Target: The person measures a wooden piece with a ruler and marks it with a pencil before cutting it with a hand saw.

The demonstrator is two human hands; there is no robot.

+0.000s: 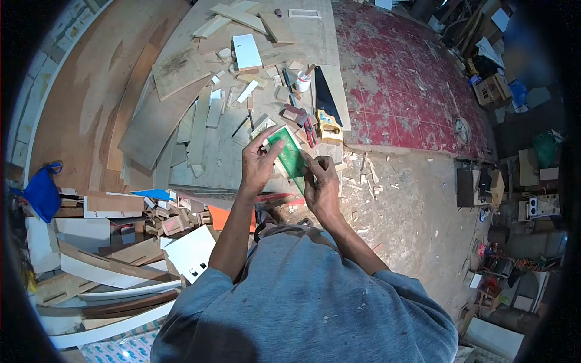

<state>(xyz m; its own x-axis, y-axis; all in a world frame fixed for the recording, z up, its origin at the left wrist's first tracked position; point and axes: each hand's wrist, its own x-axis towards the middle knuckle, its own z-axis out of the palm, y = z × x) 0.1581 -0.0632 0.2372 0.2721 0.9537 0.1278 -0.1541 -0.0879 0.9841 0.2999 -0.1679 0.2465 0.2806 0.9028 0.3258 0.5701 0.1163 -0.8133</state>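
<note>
Holding a flat green piece (292, 158) in both hands, over the near edge of the tabletop (215, 146), slanting from far left to near right, with a pale border along part of its far edge. Fingers of the left hand (258, 166): closed on the far-left portion, thumb laid over the green face, the rest at the edge or partly hidden behind. Fingers of the right hand (322, 181): pinched on the right edge toward the near end; underside contact hidden, cannot tell. Judged from thinness and the easy two-handed grip: likely light. Straight edges, no visible sag, hence probably stiff along the length, but perhaps liable to flex or crack if twisted; material uncertain. Slightly shiny face, possibly slippery under dust. Best gripped by opposite long edges, thumbs on top, pressure spread rather than set on a corner. Lying just beyond on the tabletop: a red-and-black tool (310, 130); to the right, a handsaw (327, 103) with a yellow handle; farther off, a white container (302, 82); to the far left, a white board (247, 52) among wood offcuts (215, 112).
</note>
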